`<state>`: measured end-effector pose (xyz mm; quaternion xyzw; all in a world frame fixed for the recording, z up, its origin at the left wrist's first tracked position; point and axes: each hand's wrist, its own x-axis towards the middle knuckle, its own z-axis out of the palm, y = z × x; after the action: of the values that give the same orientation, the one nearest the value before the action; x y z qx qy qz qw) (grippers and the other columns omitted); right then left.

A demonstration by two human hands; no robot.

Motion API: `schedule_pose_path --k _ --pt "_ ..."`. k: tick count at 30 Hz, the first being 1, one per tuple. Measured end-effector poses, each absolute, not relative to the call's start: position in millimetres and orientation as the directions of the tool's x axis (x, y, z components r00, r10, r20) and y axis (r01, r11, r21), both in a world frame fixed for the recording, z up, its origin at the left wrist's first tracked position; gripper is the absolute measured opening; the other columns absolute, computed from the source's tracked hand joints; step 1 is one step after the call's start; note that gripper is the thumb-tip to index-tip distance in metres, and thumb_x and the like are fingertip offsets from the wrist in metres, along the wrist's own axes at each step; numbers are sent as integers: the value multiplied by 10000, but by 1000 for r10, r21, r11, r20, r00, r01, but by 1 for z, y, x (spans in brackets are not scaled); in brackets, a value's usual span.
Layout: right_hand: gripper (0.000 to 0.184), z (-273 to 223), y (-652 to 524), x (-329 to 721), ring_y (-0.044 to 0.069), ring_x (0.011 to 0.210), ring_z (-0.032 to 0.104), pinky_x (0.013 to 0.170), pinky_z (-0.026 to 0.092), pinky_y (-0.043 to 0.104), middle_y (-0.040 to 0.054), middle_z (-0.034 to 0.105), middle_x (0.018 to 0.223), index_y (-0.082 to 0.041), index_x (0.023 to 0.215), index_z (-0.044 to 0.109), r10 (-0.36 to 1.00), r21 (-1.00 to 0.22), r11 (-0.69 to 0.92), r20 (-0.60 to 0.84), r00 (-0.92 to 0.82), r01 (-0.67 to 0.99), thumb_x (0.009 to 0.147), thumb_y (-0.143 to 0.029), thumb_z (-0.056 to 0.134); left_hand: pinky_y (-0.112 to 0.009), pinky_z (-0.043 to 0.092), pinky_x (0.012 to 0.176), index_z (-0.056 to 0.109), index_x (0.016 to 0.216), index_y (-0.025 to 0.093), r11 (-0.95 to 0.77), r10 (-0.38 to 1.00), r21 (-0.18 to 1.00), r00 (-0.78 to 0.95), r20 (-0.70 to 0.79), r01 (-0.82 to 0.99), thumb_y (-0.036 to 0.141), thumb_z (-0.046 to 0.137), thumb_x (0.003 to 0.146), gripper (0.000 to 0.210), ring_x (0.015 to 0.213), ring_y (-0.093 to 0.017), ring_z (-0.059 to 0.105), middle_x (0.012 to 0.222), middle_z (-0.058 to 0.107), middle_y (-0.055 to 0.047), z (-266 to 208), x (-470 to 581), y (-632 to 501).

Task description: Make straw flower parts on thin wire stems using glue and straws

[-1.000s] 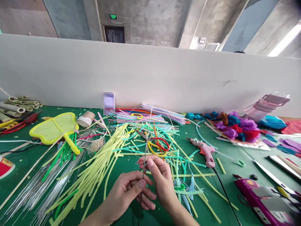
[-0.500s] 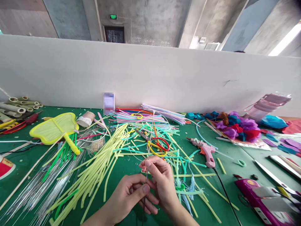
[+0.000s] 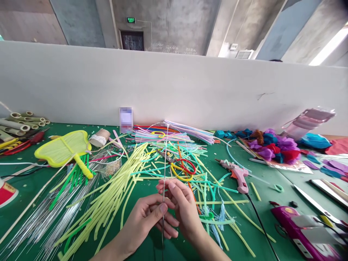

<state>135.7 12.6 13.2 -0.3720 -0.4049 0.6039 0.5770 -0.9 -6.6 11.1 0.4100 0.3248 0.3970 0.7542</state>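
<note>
Wire (image 3: 164, 159): thin, stiff, silvery; stands upright just in front of the scissors (image 3: 181, 167).
Left hand (image 3: 148, 221): thumb and fingers pinch the wire low.
Right hand (image 3: 182, 207): fingertips closed on the wire above.
Writing: green sign (image 3: 131, 19), letters too small to read.
Glue gun (image 3: 237, 175): pink plastic, right of the scissors.

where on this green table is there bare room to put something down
Bare green mat shows right of the pink glue gun, short of the foil sheets. A smaller patch lies left, before the yellow fan. The middle is crowded with plastic strips around both hands holding the wire.
</note>
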Motion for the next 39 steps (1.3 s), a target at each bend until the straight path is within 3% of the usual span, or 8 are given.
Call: schedule_pose_path --k 6,13,21,24,28,33,35,39 --pt "227 14 15 136 152 766 655 673 532 247 41 737 857 -221 861 764 998 -880 -52 -26 -61 -471 786 -431 807 -228 591 580 705 981 126 349 854 887 492 -168 -304 483 699 897 366 645 -207 775 762 788 -96 11 1 -7" --pt "235 18 13 135 115 690 574 605 448 205 0 652 726 -202 730 702 997 -862 -72 -65 -32 -502 784 -402 815 -227 589 603 702 972 130 334 842 902 517 -156 -272 497 694 896 375 650 -190 770 761 786 -92 10 2 -8" --pt "212 18 13 136 124 728 598 628 449 212 4 671 742 -210 715 733 997 -873 -61 -79 18 -484 750 -388 840 -241 590 609 701 947 128 334 832 904 535 -150 -266 489 695 897 364 647 -193 766 765 785 -99 7 2 -7" --pt "237 18 12 135 135 736 620 646 470 231 31 713 795 -211 746 761 995 -868 -95 -89 -35 -487 736 -431 851 -242 594 610 708 960 132 323 846 904 513 -143 -281 468 693 905 341 656 -198 771 775 789 -98 9 0 -5" --pt "271 16 13 135 166 831 644 712 490 267 71 740 937 -218 876 789 994 -864 -92 -54 -90 -496 821 -483 770 -233 588 588 714 980 145 335 859 889 489 -153 -312 465 701 900 330 656 -208 776 773 792 -93 11 -3 -5" --pt "211 17 14 138 142 718 564 673 457 270 23 667 775 -219 766 732 1000 -871 -23 -11 -28 -490 843 -413 770 -260 583 590 721 933 134 342 846 902 506 -172 -265 543 697 872 415 656 -229 771 765 783 -114 9 -3 -6" --pt "228 18 15 138 133 696 546 675 446 264 9 642 730 -210 731 713 1000 -867 -18 -9 -21 -497 836 -400 779 -268 578 615 728 913 137 244 896 944 424 -131 -222 567 687 867 435 664 -216 758 772 770 -104 8 -4 -4" --pt "234 18 15 137 114 673 542 681 430 250 -5 640 705 -191 752 714 998 -858 -60 -39 -51 -511 829 -399 790 -200 519 595 736 941 196 3 996 995 85 5 -99 442 767 838 269 650 -124 644 783 690 -15 7 -13 4"
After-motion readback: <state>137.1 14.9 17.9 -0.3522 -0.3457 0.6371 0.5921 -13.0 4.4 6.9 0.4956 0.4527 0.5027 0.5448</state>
